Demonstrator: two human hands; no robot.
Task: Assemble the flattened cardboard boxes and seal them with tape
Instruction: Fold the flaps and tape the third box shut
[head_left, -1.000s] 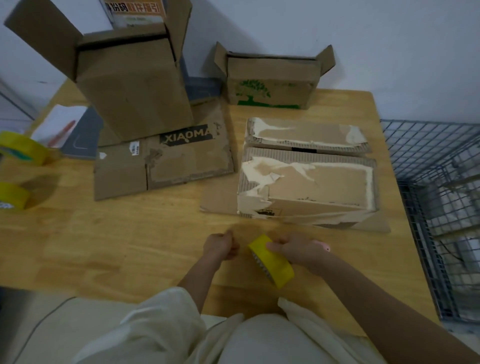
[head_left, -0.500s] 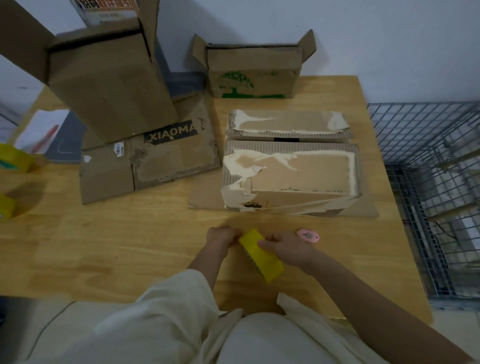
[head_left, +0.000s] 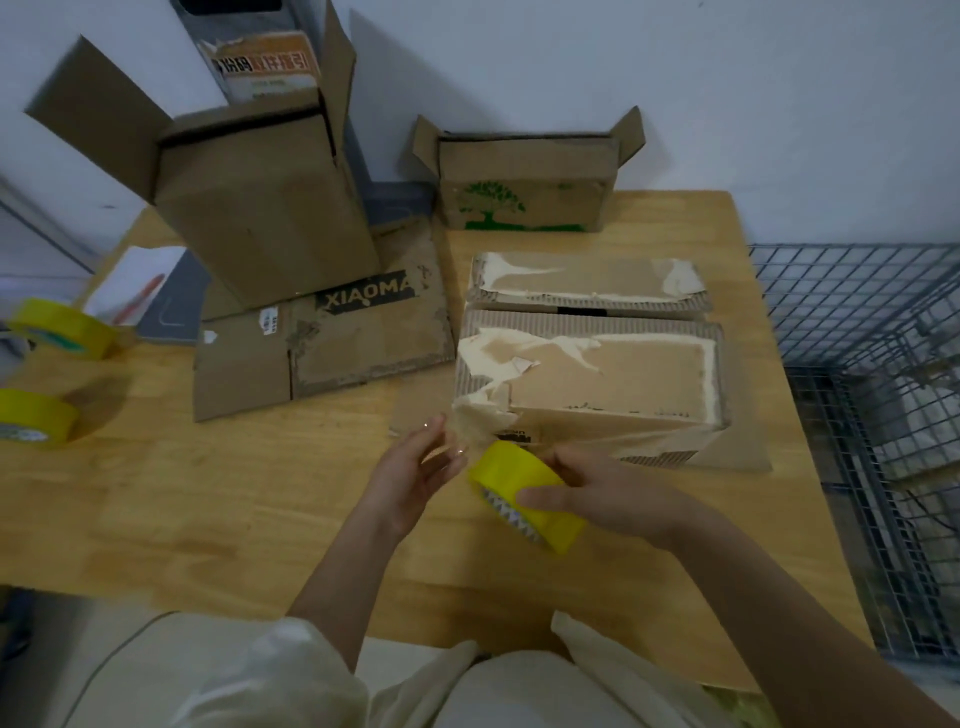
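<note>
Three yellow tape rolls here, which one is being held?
The yellow tape roll near the table's front edge: the right hand grips it. The other two rolls lie untouched at the table's far left.

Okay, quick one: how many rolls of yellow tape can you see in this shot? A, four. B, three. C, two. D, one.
B: the right hand grips one yellow tape roll near the table's front, and two more yellow rolls lie at the table's left edge, one further back and one nearer.
</note>
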